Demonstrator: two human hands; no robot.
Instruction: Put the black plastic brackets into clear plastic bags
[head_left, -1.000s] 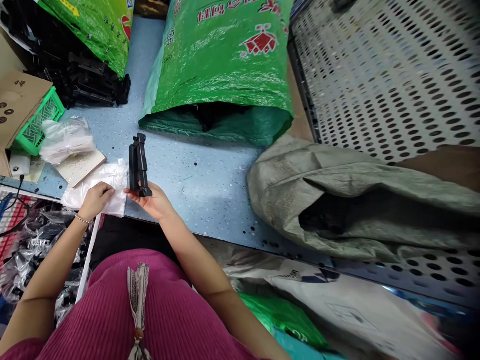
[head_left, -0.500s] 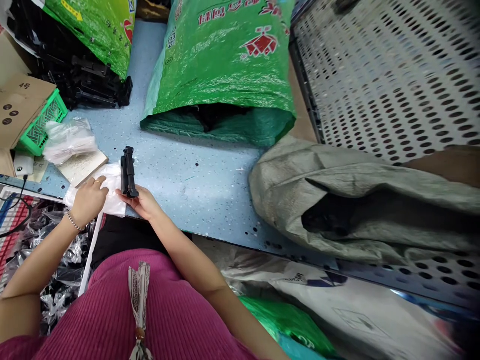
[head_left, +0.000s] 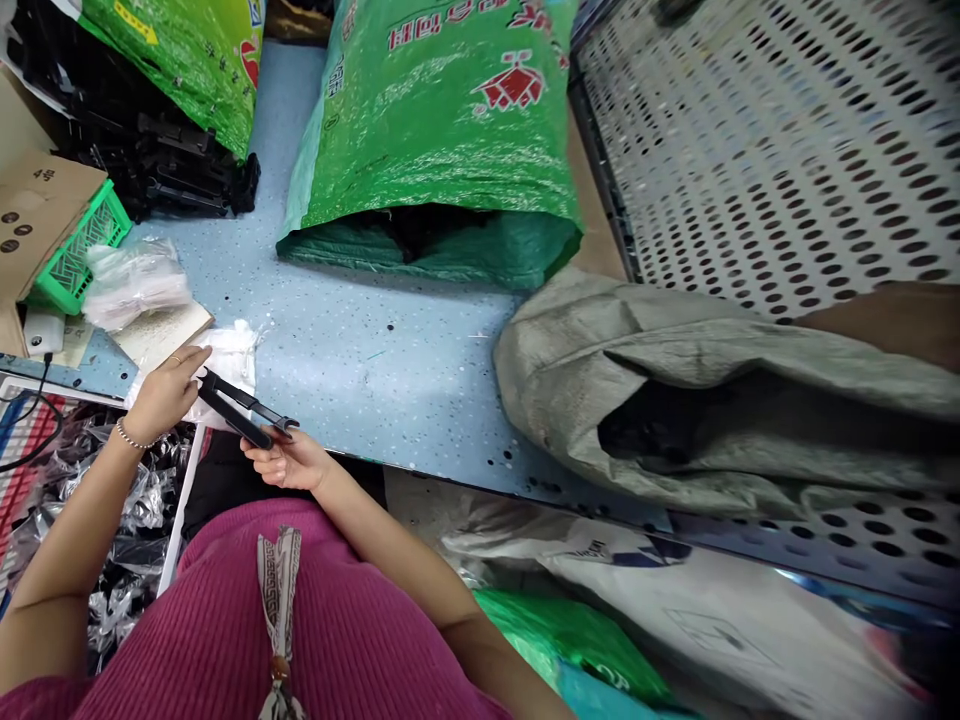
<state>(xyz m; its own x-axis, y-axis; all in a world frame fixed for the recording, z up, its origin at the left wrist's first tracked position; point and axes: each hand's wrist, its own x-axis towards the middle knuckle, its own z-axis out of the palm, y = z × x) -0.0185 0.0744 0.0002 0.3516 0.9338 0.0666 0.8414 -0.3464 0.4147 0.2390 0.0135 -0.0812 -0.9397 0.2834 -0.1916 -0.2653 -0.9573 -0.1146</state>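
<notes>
My right hand (head_left: 289, 462) grips one end of a long, narrow black plastic part (head_left: 232, 408) with two parallel bars. The part slants up and left, its far end close to the fingertips of my left hand (head_left: 166, 392). That hand's fingers are closed at the edge of a thin, whitish plastic bag (head_left: 234, 352) on the pile by the table's front edge. How far the part's tip reaches into the bag is hard to make out. Behind lies a flat pale board (head_left: 166, 336), partly under a bundle of clear bags (head_left: 139, 285).
A green woven sack (head_left: 450, 150) lies open on the blue table (head_left: 360, 350). Black parts (head_left: 191, 170) spill from another sack at far left, near a green basket (head_left: 82, 245). A grey sack (head_left: 570, 370) covers the right side. Below left, a crate holds bagged parts (head_left: 146, 500).
The black part has swung from pointing away to slanting left, its far end now beside my left fingers. My right hand has come nearer my body; my left hand has shifted slightly left.
</notes>
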